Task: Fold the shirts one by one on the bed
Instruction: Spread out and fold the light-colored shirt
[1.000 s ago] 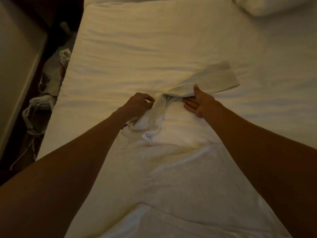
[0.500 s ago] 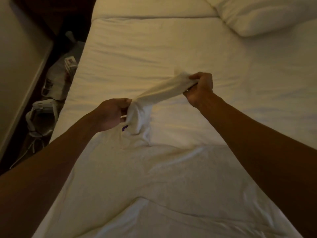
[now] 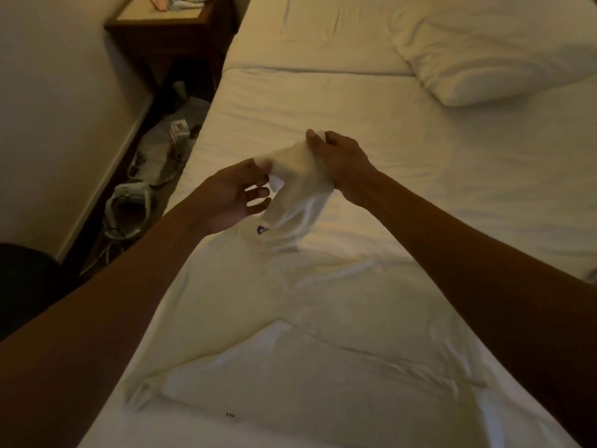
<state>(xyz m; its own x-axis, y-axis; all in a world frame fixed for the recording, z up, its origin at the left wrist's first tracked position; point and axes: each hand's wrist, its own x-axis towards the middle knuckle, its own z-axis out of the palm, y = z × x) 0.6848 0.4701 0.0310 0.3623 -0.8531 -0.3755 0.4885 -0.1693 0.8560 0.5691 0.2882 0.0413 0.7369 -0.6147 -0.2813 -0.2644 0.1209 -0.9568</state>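
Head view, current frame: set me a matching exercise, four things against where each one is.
Things:
1. pillow
2. nightstand
3. sneaker
4. sleeve

Places:
A. pinched between the left hand and the right hand, lifted off the bed
B. low in the gap between the bed and the wall
C. lying on the bed, top right
D. top left, beside the bed's head end

Pairs: 1-C, 2-D, 3-B, 4-A
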